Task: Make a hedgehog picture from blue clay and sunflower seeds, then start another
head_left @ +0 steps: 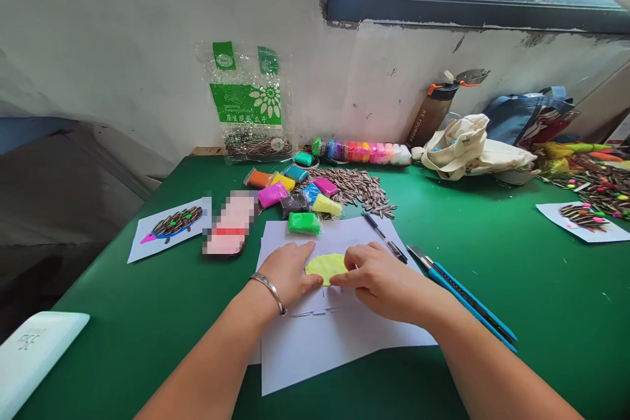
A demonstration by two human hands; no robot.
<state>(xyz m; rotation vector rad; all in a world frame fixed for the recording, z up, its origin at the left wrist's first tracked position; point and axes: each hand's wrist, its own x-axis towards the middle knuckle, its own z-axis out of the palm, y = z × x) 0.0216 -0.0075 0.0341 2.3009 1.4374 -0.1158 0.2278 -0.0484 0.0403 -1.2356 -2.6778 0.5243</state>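
A flat oval of yellow clay (325, 269) lies on white paper (315, 357) with faint pencil lines below it. My left hand (290, 273), with a silver bracelet at the wrist, rests at the clay's left edge, its thumb and fingers apart. My right hand (377, 279) is at the right side, with a fingertip pressing the clay's lower edge and the other fingers curled. A black pen (384, 236) lies on the paper's upper right. Just beyond the paper is a bright green clay packet (304, 223).
Several clay packets (273, 195) and a seed pile (359, 190) lie behind the paper. Blue-handled cutters (470, 298) are at the right, a blurred pink object (230, 223) at the left. Seed hedgehog pictures (170, 230) flank the area. A seed bag (253, 105) stands by the wall.
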